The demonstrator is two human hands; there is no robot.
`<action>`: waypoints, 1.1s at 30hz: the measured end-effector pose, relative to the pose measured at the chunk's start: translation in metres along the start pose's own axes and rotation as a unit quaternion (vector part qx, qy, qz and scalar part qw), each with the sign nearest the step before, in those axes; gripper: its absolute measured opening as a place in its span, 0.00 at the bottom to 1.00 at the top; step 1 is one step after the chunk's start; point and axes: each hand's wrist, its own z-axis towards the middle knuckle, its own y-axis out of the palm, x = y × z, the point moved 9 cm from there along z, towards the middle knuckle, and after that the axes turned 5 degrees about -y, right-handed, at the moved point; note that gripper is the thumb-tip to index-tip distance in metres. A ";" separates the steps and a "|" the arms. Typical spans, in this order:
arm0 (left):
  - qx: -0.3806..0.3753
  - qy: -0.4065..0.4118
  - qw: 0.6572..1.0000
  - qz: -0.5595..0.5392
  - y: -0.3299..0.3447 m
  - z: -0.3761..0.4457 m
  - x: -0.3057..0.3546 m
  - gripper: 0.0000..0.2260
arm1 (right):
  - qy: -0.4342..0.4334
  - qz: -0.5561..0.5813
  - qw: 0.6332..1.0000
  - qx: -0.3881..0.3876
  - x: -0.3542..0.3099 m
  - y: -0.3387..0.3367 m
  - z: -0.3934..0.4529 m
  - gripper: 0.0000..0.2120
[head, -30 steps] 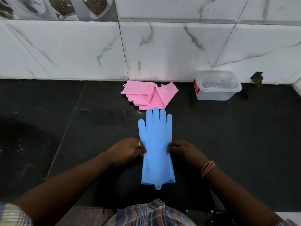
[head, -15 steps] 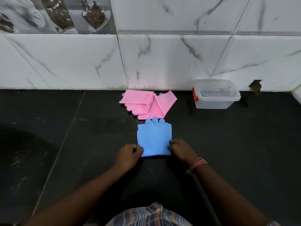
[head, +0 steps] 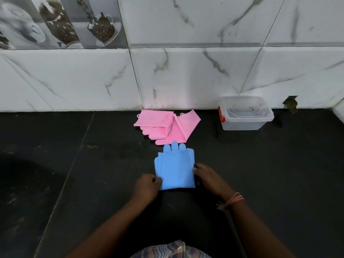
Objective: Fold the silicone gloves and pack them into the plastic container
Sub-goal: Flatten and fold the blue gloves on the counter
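A blue silicone glove [head: 175,168] lies folded in half on the dark counter, its fingertips sticking out past the folded cuff toward the wall. My left hand [head: 147,186] pinches its near left corner. My right hand [head: 206,176] presses on its right edge. Behind it, two pink silicone gloves [head: 167,126] lie in a loose folded heap against the wall. The clear plastic container [head: 243,116] with a red latch sits at the back right with its lid on.
A white marble-tiled wall [head: 186,77] runs along the back of the black counter [head: 74,174]. A small dark hole in the wall [head: 290,104] is just right of the container. My plaid shirt shows at the bottom edge.
The blue glove lay flat at full length; its cuff end has been folded over toward the fingers. Both hands moved forward with it and now hold the folded edges.
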 end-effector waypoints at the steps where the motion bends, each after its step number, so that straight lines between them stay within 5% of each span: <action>1: 0.014 0.008 1.000 0.005 -0.002 -0.004 0.002 0.17 | -0.007 0.019 1.000 0.008 -0.001 0.000 0.000 0.13; 5: 0.085 0.058 0.994 -0.040 -0.012 -0.024 0.015 0.09 | -0.017 -0.013 0.999 0.024 -0.001 0.003 0.003 0.09; 10: 0.111 0.116 0.986 -0.055 -0.014 -0.017 0.027 0.17 | -0.040 -0.174 0.973 0.146 -0.005 -0.006 -0.003 0.09; 12: 0.150 0.122 0.980 -0.051 -0.018 -0.013 0.029 0.09 | -0.050 -0.159 0.972 0.167 -0.007 0.000 -0.011 0.08; 16: 0.189 0.129 0.970 -0.081 -0.025 -0.013 0.031 0.15 | -0.081 -0.159 0.965 0.190 -0.007 0.006 -0.022 0.14; 24: 0.224 0.208 0.946 -0.113 -0.029 -0.021 0.045 0.06 | -0.148 -0.224 0.925 0.271 -0.020 -0.003 -0.016 0.10; 33: 0.202 0.125 0.955 -0.176 -0.021 0.015 0.037 0.11 | -0.078 -0.154 0.944 0.281 -0.009 -0.008 0.003 0.13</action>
